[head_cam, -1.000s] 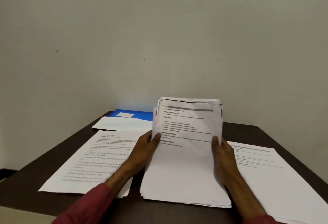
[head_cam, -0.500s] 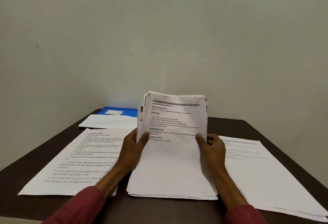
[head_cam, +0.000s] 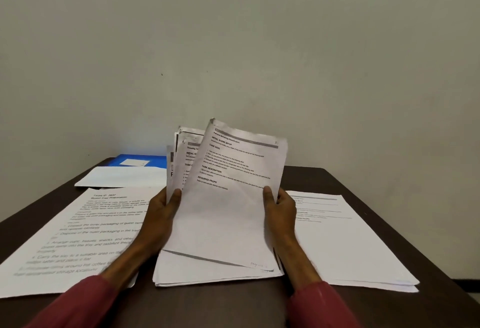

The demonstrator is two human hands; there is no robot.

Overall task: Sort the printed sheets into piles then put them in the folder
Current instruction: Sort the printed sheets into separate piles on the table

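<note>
A thick stack of printed sheets [head_cam: 207, 273] stands tilted up from the dark table, its lower edge resting on the tabletop. My left hand [head_cam: 162, 214] grips the stack's left edge, thumb on the front. My right hand [head_cam: 280, 210] pinches the right edge of the top sheet [head_cam: 233, 197], which is peeled off and skewed to the right. A pile of printed sheets [head_cam: 78, 236] lies to the left, another pile [head_cam: 345, 239] to the right. The blue folder [head_cam: 155, 160] lies at the back left, partly under a white sheet [head_cam: 122, 177].
The dark brown table [head_cam: 363, 179] ends against a plain pale wall behind. A small white label sits on the blue folder. My sleeves are dark red.
The top sheet has come away from the stack and swung to the right in my right hand. The sheets behind it now show at the upper left.
</note>
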